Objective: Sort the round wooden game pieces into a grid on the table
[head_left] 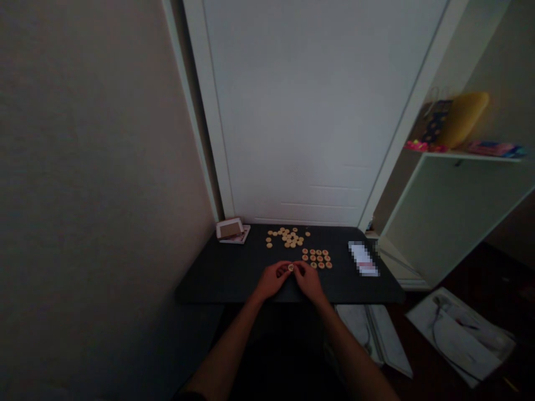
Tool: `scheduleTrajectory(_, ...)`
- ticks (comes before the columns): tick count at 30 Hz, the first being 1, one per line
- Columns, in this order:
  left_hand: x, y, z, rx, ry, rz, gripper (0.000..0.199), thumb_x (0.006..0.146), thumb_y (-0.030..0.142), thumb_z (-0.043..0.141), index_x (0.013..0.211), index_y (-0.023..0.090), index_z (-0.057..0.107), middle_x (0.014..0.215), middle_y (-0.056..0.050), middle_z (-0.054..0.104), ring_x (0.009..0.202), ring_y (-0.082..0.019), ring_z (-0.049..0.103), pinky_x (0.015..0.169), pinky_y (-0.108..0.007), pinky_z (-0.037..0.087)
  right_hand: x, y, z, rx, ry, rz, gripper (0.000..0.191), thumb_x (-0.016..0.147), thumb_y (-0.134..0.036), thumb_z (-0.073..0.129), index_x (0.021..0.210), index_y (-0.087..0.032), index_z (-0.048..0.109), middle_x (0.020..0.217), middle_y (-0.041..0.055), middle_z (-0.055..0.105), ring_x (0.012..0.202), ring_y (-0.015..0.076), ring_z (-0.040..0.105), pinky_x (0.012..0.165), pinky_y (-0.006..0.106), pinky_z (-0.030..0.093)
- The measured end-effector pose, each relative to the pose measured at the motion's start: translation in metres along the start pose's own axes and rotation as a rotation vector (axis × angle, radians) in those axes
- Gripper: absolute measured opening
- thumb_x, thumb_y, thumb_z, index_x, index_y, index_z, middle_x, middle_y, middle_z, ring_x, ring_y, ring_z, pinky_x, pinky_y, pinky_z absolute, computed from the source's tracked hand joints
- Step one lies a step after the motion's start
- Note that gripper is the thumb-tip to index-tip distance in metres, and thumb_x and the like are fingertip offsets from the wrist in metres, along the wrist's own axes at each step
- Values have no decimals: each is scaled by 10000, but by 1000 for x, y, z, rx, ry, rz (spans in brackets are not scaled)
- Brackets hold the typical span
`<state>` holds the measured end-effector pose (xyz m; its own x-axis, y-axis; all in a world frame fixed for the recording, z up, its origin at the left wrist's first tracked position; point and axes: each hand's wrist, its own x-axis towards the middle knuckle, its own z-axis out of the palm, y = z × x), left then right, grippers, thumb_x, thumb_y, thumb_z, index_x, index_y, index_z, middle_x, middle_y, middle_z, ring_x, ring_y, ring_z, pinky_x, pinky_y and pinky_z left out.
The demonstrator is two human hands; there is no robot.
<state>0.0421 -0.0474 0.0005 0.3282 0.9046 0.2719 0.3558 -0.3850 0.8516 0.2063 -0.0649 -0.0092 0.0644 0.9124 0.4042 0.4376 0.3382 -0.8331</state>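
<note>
Over the near part of the dark table, my left hand (pixel 271 280) and my right hand (pixel 308 280) meet at their fingertips. Pinched between them is a small round Chinese chess piece (pixel 291 268), with a dark marking facing me. Just right of my right fingers, several pieces with mostly reddish markings (pixel 320 258) lie face up in three rows. Farther back, a loose cluster of pale wooden pieces (pixel 289 239) is scattered on the tabletop, some apparently overlapping. Their markings are too small to make out.
An open shallow box (pixel 218 230) sits at the table's back left corner. A phone-like bright, pixelated object (pixel 363 258) lies on the right side of the table (pixel 217 278). A white door panel (pixel 301 122) rises behind. White boxes (pixel 460 334) are on the floor at right.
</note>
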Motion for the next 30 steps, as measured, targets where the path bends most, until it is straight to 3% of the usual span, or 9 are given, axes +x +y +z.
scheduleTrajectory(18,1,-5,0,9,-14,28,346,842,386,603,1143,228,667,952,-38,740,809,-170,673,745,-272,519,1,4,4,2,13,40,276,836,-431,589,926,-200,709,793,48,736,707,195,682,666,294,540)
scheduleTrajectory(30,1,-7,0,-2,-25,32,349,855,391,597,1154,222,662,955,-44,736,844,-176,672,776,-278,518,2,10,4,-22,17,5,237,882,-356,527,944,-214,705,889,41,734,818,204,683,773,311,522)
